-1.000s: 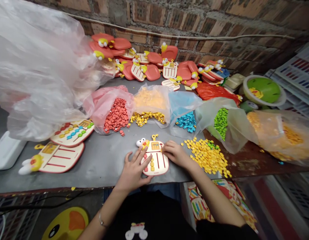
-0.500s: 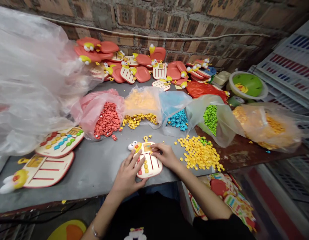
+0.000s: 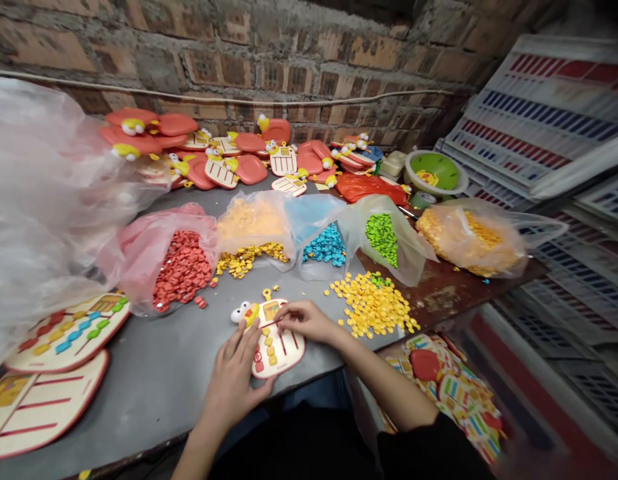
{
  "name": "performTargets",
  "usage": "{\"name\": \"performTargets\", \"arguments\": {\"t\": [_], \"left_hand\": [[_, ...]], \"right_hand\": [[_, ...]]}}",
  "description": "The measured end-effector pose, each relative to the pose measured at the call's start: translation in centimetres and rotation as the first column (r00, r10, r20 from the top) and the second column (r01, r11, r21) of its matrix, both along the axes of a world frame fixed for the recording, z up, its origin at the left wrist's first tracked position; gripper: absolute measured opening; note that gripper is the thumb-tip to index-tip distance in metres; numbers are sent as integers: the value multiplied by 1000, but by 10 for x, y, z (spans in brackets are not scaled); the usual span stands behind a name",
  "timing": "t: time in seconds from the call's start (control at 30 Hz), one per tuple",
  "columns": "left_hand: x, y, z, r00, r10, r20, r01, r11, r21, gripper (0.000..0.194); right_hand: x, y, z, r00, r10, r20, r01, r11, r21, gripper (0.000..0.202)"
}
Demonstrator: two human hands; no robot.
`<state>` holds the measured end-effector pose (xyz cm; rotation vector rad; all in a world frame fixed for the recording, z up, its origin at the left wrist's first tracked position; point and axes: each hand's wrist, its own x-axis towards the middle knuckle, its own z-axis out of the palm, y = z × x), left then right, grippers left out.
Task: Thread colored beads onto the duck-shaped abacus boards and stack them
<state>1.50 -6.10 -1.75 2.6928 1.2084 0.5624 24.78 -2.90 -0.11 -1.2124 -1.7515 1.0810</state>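
Note:
A cream duck-headed toy board (image 3: 289, 351) with a red rim and slots lies on the grey table in front of me. Red pieces (image 3: 259, 361) fill part of its left slot, and yellow pieces (image 3: 271, 351) stand in a column beside them. My left hand (image 3: 237, 367) grips the board's left side, fingers on its face and thumb by the lower edge. Over the upper slots, my right hand (image 3: 305, 321) has its fingertips pinched together; anything between them is too small to make out. A heap of loose yellow pieces (image 3: 376, 303) lies right of that hand.
Behind the board stand plastic bags of red (image 3: 183, 270), gold (image 3: 251, 257), blue (image 3: 325, 245) and green pieces (image 3: 383, 237). More duck boards (image 3: 249, 170) pile against the brick wall. Two boards (image 3: 43, 400) lie at left, and a filled box (image 3: 439, 380) sits below the table's right edge.
The view has turned right, so everything sits further left. My right fingertips have shifted from beside the picture window to the slots' upper end. My left hand keeps its hold on the board.

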Motion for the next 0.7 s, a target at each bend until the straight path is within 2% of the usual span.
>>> {"name": "performTargets", "arguments": {"t": [0.07,0.13,0.17,0.23,0.3,0.37,0.53,0.7], "left_hand": [[0,0,0,1000,-13,-12,14,1000,19,75],[-1,0,0,999,-21,-26,21,999,30,74],[-1,0,0,999,-21,-30,22,999,33,73],[-1,0,0,999,-19,-28,20,999,37,72],[-1,0,0,1000,-15,-20,16,999,28,70],[-1,0,2,1000,-13,-14,13,1000,8,67],[0,-3,9,1000,-1,-31,0,999,-36,63],[5,-10,15,998,12,-61,-13,1000,-11,62]], "right_hand": [[29,9,3,977,-195,82,191,980,53,17],[61,23,6,869,-430,244,387,899,204,17],[76,31,6,793,-501,347,424,862,277,19],[99,48,7,617,-542,571,405,841,360,24],[109,62,6,458,-486,745,347,869,353,28],[110,70,4,372,-424,826,311,895,319,27],[103,69,1,350,-385,854,266,915,303,26],[103,66,-2,381,-402,833,256,911,323,27]]}}
